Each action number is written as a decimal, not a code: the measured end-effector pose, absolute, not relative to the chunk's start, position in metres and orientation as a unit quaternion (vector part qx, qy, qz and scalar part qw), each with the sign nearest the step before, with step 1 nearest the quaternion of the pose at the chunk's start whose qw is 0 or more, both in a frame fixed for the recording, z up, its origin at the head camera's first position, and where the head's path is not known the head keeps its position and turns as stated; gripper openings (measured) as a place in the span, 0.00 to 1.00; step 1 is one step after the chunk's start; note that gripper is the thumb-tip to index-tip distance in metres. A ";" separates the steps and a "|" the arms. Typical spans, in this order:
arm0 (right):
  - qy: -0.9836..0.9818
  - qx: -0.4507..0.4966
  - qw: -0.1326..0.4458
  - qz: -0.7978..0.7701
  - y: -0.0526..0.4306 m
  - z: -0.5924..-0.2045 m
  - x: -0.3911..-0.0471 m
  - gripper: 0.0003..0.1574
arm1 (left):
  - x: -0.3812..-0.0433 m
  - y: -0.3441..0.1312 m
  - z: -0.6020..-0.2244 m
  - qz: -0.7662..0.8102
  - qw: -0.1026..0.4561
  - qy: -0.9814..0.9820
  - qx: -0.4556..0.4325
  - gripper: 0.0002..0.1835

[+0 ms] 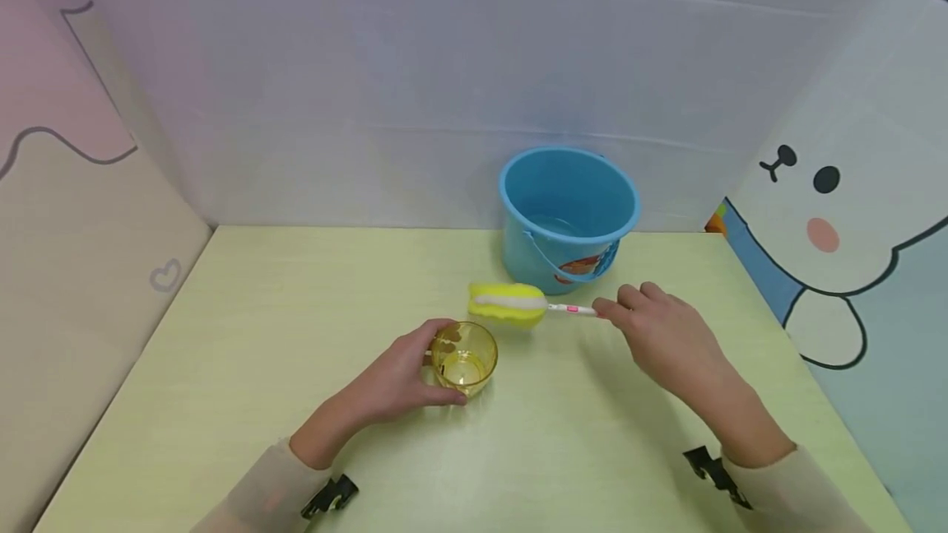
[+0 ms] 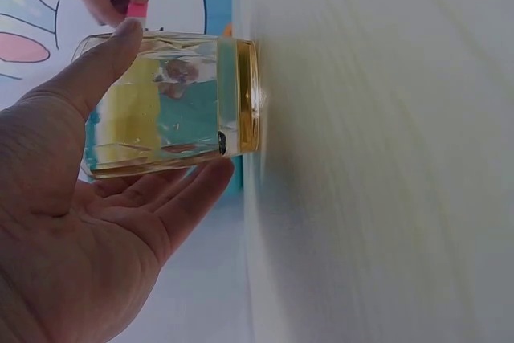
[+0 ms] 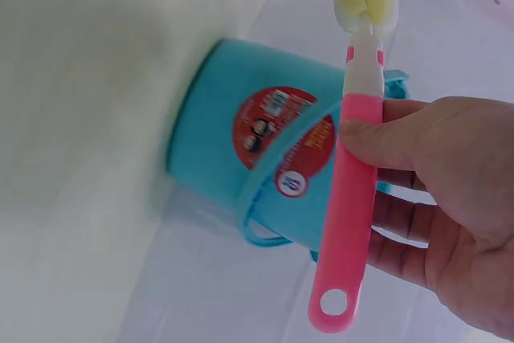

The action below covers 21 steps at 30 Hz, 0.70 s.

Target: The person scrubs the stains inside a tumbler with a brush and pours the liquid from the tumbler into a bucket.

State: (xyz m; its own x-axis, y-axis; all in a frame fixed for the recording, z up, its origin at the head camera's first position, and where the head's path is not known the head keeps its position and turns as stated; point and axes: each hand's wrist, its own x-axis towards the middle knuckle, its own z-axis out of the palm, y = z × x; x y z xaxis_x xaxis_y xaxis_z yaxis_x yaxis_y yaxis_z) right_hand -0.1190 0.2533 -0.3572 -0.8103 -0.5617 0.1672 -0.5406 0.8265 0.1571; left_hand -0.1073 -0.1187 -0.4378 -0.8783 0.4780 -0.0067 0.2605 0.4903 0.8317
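Observation:
An amber glass cup stands upright on the table, its mouth facing up. My left hand grips it from the left, thumb at the near side and fingers round the far side; the left wrist view shows the cup's base at the tabletop. My right hand holds a sponge bottle brush by its pink handle, thumb on top and fingers behind. The brush's yellow and white sponge head points left, above the table and just beyond the cup's rim, outside the cup.
A blue bucket with a red label and a hanging handle stands at the back of the table, behind the brush. A pale curtain-like wall rises at the back, with printed cartoon panels along the sides.

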 end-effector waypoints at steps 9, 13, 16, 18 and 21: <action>-0.925 0.324 0.173 -0.094 0.258 -0.322 -0.116 0.30 | -0.110 -0.117 -0.440 0.455 0.121 0.855 0.216 0.54; -0.912 0.346 0.195 -0.103 0.254 -0.308 -0.117 0.33 | -0.111 -0.117 -0.441 0.457 0.121 0.854 0.217 0.53; -0.902 0.363 0.204 -0.114 0.249 -0.300 -0.118 0.35 | -0.111 -0.117 -0.440 0.459 0.123 0.853 0.216 0.52; -0.896 0.375 0.207 -0.120 0.245 -0.296 -0.119 0.35 | -0.111 -0.116 -0.440 0.463 0.125 0.851 0.215 0.52; -0.886 0.393 0.212 -0.127 0.238 -0.291 -0.120 0.34 | -0.111 -0.115 -0.440 0.468 0.128 0.848 0.214 0.52</action>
